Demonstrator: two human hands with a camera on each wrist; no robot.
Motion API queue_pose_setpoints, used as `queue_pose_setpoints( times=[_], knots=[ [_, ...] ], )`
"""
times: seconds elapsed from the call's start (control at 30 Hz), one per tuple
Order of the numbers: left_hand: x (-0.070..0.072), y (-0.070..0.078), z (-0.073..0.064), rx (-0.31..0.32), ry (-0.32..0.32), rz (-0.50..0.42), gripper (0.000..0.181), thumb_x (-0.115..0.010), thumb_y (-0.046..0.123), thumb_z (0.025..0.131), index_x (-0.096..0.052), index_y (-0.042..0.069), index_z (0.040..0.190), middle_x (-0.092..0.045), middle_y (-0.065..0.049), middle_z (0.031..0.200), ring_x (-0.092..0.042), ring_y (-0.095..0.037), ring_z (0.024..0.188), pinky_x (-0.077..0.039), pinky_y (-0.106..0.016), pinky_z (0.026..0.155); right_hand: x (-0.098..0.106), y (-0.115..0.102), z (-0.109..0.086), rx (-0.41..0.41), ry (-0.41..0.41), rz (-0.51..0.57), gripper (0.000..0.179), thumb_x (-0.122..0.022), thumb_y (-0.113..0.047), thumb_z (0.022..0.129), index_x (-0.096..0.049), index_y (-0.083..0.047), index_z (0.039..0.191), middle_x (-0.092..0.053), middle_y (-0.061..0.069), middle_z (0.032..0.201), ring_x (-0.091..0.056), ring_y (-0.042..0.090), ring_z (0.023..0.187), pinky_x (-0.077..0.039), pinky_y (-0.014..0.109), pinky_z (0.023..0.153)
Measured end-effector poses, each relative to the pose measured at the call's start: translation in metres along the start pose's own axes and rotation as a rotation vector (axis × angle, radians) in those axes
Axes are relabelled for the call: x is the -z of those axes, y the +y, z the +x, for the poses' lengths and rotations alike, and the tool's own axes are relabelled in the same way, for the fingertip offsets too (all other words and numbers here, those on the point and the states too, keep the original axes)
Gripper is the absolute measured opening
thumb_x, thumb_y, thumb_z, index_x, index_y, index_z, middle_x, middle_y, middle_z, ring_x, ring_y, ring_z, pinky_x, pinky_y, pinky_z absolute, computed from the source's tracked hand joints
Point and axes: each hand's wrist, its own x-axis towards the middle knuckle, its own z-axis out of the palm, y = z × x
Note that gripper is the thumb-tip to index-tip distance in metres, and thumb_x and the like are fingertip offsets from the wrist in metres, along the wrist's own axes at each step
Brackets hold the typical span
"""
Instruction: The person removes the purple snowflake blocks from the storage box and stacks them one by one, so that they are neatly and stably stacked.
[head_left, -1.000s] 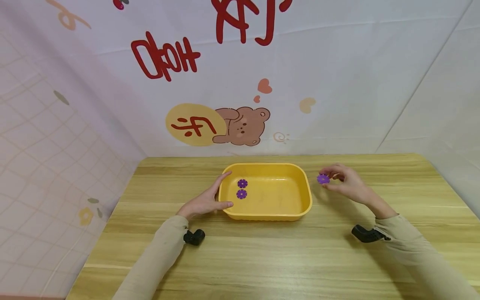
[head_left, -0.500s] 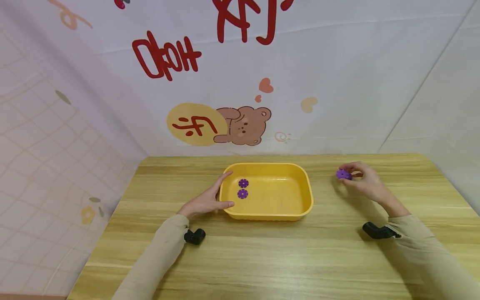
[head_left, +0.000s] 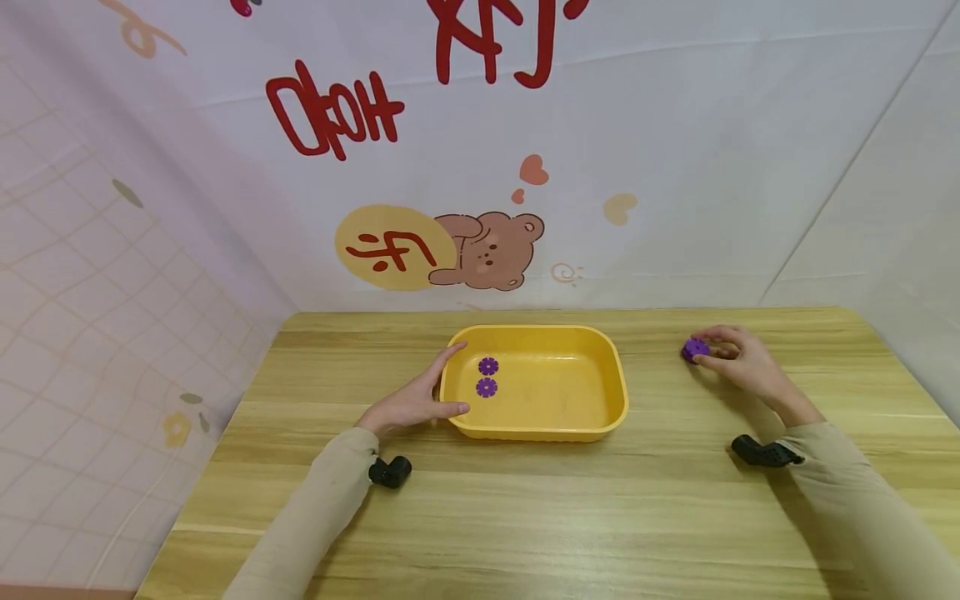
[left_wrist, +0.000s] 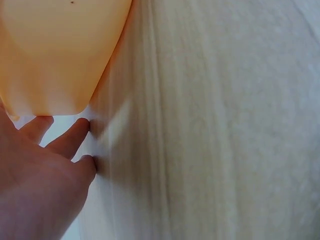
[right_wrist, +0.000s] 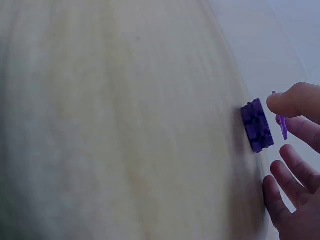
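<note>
My left hand (head_left: 405,407) holds the left end of a yellow plastic basin (head_left: 534,435), with thumb and index finger over its rim. In the left wrist view, other fingers (left_wrist: 70,140) spread by the basin's outer wall, close to the tabletop. Two purple notched discs (head_left: 488,367) lie flat inside the basin, toward the left. Right of the basin, my right hand (head_left: 752,369) pinches another purple notched disc (right_wrist: 283,128) between thumb and index finger. This disc is close over a short stack of purple discs (right_wrist: 257,125) on the table; my remaining fingers are spread beside the stack.
The wood-grain table (head_left: 517,517) ends at a printed white wall cloth (head_left: 675,233) with a bear picture. A black wrist mount (head_left: 390,472) sits on the left sleeve, and another black mount (head_left: 767,452) on the right.
My right hand has moved right, away from the basin, carrying its pinched disc to the stack, which has come into view. My left hand and the basin have stayed in place.
</note>
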Motion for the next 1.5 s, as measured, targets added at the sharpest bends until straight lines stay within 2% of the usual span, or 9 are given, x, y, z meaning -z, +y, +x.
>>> queue_pose_setpoints(
  times=[0.37, 0.57, 0.8, 1.17, 1.4, 1.5],
  knots=[
    [0.0, 0.004, -0.001, -0.002, -0.005, 0.002, 0.098, -0.075, 0.022, 0.086, -0.007, 0.041, 0.154, 0.001, -0.006, 0.161, -0.013, -0.026, 0.144, -0.016, -0.044, 0.114, -0.002, 0.013, 0.003, -0.007, -0.012, -0.01, 0.035, -0.067, 0.007, 0.086, -0.057, 0.015, 0.119, -0.049, 0.028, 0.119, -0.05, -0.001, 0.098, -0.042, 0.007, 0.083],
    [0.001, 0.002, -0.002, 0.001, -0.012, -0.009, 0.098, -0.075, 0.022, 0.086, -0.007, 0.042, 0.153, 0.001, -0.006, 0.16, -0.015, -0.026, 0.143, -0.02, -0.044, 0.113, -0.004, 0.015, 0.002, 0.002, -0.017, -0.014, 0.035, -0.066, 0.011, 0.085, -0.056, 0.017, 0.118, -0.049, 0.03, 0.119, -0.051, -0.003, 0.096, -0.044, 0.008, 0.081],
    [0.0, 0.002, -0.001, 0.001, -0.005, 0.009, 0.098, -0.075, 0.021, 0.086, -0.007, 0.041, 0.153, 0.001, -0.005, 0.161, -0.012, -0.026, 0.144, -0.017, -0.044, 0.114, -0.005, 0.012, 0.002, 0.014, -0.004, -0.027, 0.035, -0.067, 0.009, 0.085, -0.056, 0.017, 0.117, -0.05, 0.029, 0.118, -0.05, -0.002, 0.097, -0.043, 0.008, 0.081],
    [-0.001, 0.004, -0.001, 0.0, -0.009, 0.005, 0.098, -0.075, 0.022, 0.086, -0.007, 0.041, 0.154, 0.001, -0.006, 0.16, -0.013, -0.026, 0.144, -0.017, -0.044, 0.114, -0.002, 0.009, -0.002, -0.013, 0.0, -0.022, 0.039, -0.067, 0.002, 0.088, -0.055, 0.013, 0.122, -0.053, 0.03, 0.118, -0.052, 0.0, 0.098, -0.042, 0.007, 0.082],
    [-0.001, 0.003, -0.001, 0.011, 0.0, 0.0, 0.097, -0.074, 0.021, 0.087, -0.007, 0.041, 0.154, 0.001, -0.007, 0.161, -0.011, -0.027, 0.145, -0.014, -0.046, 0.114, 0.003, -0.005, 0.0, -0.033, 0.047, -0.047, 0.036, -0.067, 0.0, 0.089, -0.057, 0.009, 0.122, -0.049, 0.018, 0.125, -0.047, 0.019, 0.107, -0.038, 0.011, 0.086],
    [-0.001, 0.003, -0.001, 0.016, 0.004, 0.001, 0.097, -0.075, 0.023, 0.086, -0.007, 0.043, 0.153, 0.002, -0.006, 0.161, -0.012, -0.027, 0.144, -0.016, -0.046, 0.114, 0.004, -0.018, 0.003, -0.033, 0.061, -0.035, 0.034, -0.066, 0.0, 0.089, -0.058, 0.007, 0.122, -0.051, 0.015, 0.125, -0.045, 0.021, 0.108, -0.037, 0.013, 0.088]
  ],
)
